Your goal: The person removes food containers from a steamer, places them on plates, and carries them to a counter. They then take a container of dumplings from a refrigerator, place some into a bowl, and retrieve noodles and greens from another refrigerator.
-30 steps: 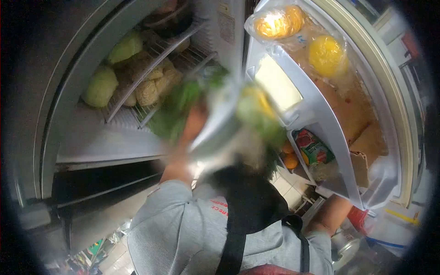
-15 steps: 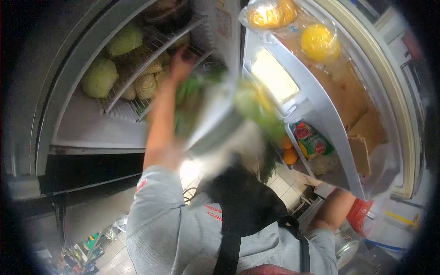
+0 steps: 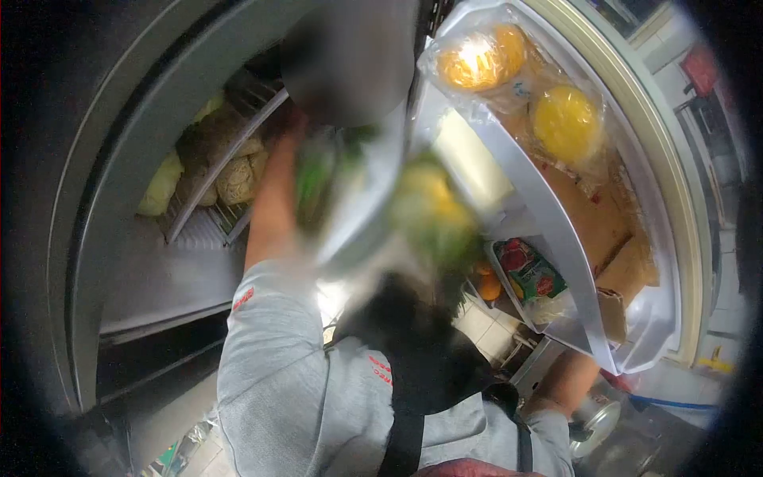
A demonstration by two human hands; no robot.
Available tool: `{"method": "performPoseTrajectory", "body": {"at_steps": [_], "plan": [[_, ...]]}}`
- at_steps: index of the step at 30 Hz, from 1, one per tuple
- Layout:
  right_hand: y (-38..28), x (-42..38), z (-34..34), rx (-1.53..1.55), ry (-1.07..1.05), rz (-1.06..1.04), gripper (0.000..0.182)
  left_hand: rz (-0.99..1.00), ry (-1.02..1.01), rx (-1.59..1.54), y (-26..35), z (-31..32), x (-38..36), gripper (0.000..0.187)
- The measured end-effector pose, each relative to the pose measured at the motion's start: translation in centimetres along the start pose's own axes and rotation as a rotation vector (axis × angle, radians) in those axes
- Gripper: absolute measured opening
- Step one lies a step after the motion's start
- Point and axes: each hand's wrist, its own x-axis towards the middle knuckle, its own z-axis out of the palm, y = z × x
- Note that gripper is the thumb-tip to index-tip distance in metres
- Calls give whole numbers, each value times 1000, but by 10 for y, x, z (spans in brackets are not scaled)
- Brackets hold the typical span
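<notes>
My left hand (image 3: 290, 123) reaches into a refrigerator, close to a wire shelf (image 3: 226, 163). Its fingers are lost in shadow behind a large dark grey blur (image 3: 350, 60), so whether they hold anything cannot be seen. Beside that forearm, blurred green leaves (image 3: 314, 179) hang near my chest. A yellow-and-green blurred mass (image 3: 437, 211) is in the middle of the view. On the shelf sit pale knobbly vegetables (image 3: 236, 181) and a pale green cabbage (image 3: 163, 187). Only the right forearm (image 3: 568, 381) shows; its hand is hidden behind the door bin (image 3: 548, 191).
The open door on the right holds wrapped yellow rounds (image 3: 566, 123), cardboard (image 3: 588, 215) and a green-and-red packet (image 3: 528, 266). Orange fruits (image 3: 487, 285) lie below. Near the right arm stands a metal can (image 3: 600, 425). The refrigerator's frame (image 3: 79, 238) curves along the left.
The view has shifted, and the refrigerator's frame covers more of the left side. My left hand is farther up, behind a dark grey blur now at the top. The yellow-and-green mass has shifted slightly.
</notes>
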Motion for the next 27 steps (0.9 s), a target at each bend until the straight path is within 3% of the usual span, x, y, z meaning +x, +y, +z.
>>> {"method": "performPoseTrajectory", "body": {"at_steps": [5, 6, 7, 8, 11, 15, 18, 19, 24, 26, 27], "plan": [[-1, 9, 10, 29, -56, -52, 29, -225, -71, -519, 37, -80, -118, 59], [-2, 9, 14, 42, -76, -61, 30, -275, -217, -898, 37, -102, -158, 54], [-3, 13, 18, 58, -88, -66, 30, -250, -194, -1058, 24, -100, -193, 43], [-5, 11, 18, 75, -113, -73, 30, -197, -143, -878, -16, -78, -215, 35], [-16, 8, 21, 148, -169, -93, 31, -213, -191, -1001, -85, -70, -325, 33], [-44, -30, 30, 249, -301, -100, 32, -385, -124, -1021, -161, -100, -511, 36], [-81, -94, 26, 384, -460, -66, 33, -815, -119, -918, -139, -186, -613, 32], [-97, -117, 21, 448, -521, -43, 34, -815, -49, -955, -143, -198, -647, 31], [-175, -249, 24, 776, -1032, 31, 35, -844, 203, -992, -203, -228, -787, 31], [-181, -296, 76, 789, -1458, -245, 32, -833, 268, -988, -230, -246, -817, 32], [-195, -314, 89, 743, -1411, -332, 31, -812, 302, -984, -237, -255, -831, 32]]}}
